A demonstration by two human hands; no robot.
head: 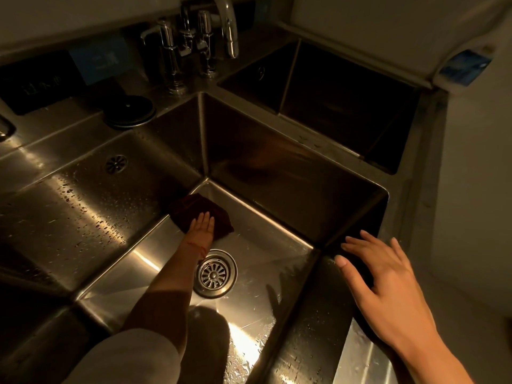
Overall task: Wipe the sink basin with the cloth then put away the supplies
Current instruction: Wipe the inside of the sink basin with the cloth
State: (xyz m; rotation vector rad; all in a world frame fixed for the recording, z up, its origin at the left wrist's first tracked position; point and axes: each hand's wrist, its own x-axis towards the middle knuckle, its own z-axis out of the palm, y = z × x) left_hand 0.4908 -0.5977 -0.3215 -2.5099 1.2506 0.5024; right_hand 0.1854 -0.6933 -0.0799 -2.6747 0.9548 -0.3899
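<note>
Wiping underway: L hand [201,227], fingers flat together, presses cloth [201,214] on basin [263,245] floor; R hand [385,284] splayed, idle; supplies not yet stowed.

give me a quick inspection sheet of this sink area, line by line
surface: steel sink basin, floor wet, droplets on the left drainboard
job's things: dark cloth flat on the basin floor near the far left corner; drain strainer uncovered
clutter: round black lid on the counter behind the basin
hands: left hand presses the cloth with straight fingers; right hand open at the basin's right rim
cables: nothing seen
surroundings: chrome faucet at the back, a second darker basin to the right, white bottle with a blue label on the ledge
</note>
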